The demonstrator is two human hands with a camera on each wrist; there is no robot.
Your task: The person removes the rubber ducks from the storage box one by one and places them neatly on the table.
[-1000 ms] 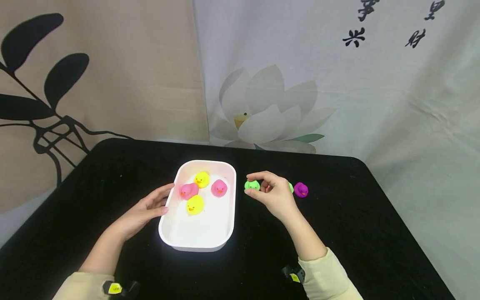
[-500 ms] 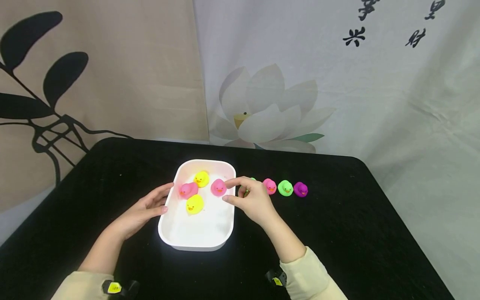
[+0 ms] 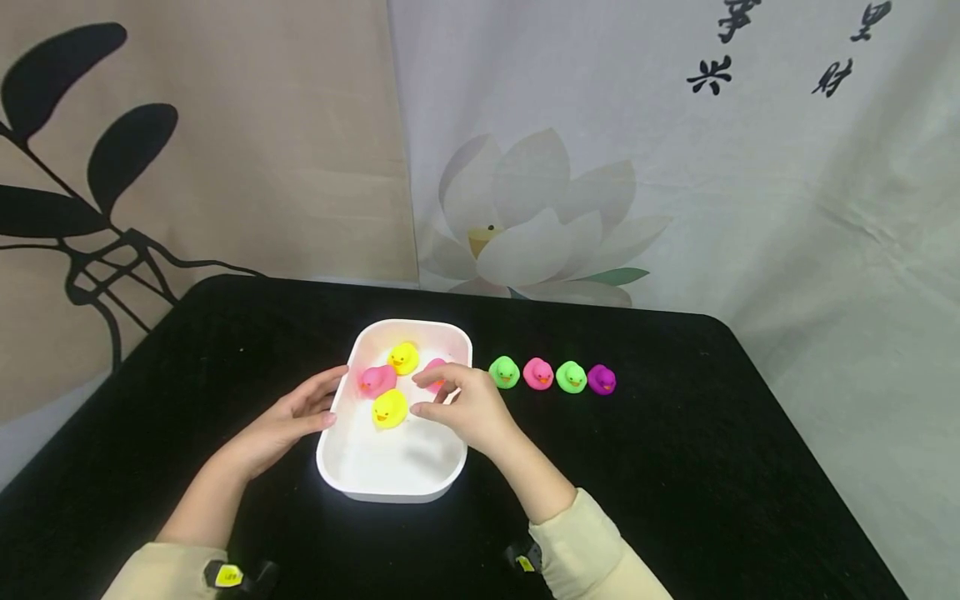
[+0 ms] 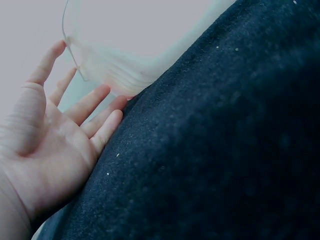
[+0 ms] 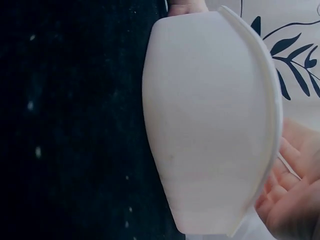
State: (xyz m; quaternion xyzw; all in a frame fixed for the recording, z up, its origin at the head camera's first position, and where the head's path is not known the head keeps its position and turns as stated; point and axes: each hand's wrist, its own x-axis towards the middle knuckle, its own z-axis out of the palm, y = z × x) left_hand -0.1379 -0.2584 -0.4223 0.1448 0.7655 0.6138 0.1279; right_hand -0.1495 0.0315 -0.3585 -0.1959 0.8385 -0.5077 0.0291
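A white tray (image 3: 360, 479) stands on the black table, seen from its side in the right wrist view. In it lie a rear yellow rubber duck (image 3: 405, 357), a front yellow duck (image 3: 389, 410), a left pink duck (image 3: 377, 382) and a right pink duck (image 3: 433, 364) partly hidden by fingers. My left hand (image 3: 303, 410) rests with relaxed fingers at the tray's left side; the left wrist view shows its fingertips right at the wall. Over the tray's right half hovers my right hand (image 3: 468, 408), thumb and forefinger apart, nothing between them, just right of the front yellow duck.
Right of the tray, a row runs left to right: a green duck (image 3: 504, 372), a pink duck (image 3: 538, 374), another green duck (image 3: 572, 377) and a purple duck (image 3: 602, 380). A printed cloth backdrop (image 3: 300, 167) hangs behind the black table (image 3: 712, 467).
My right hand has left the leftmost green duck in the row and moved left over the tray's rim. My left hand and the ducks in the tray have stayed put.
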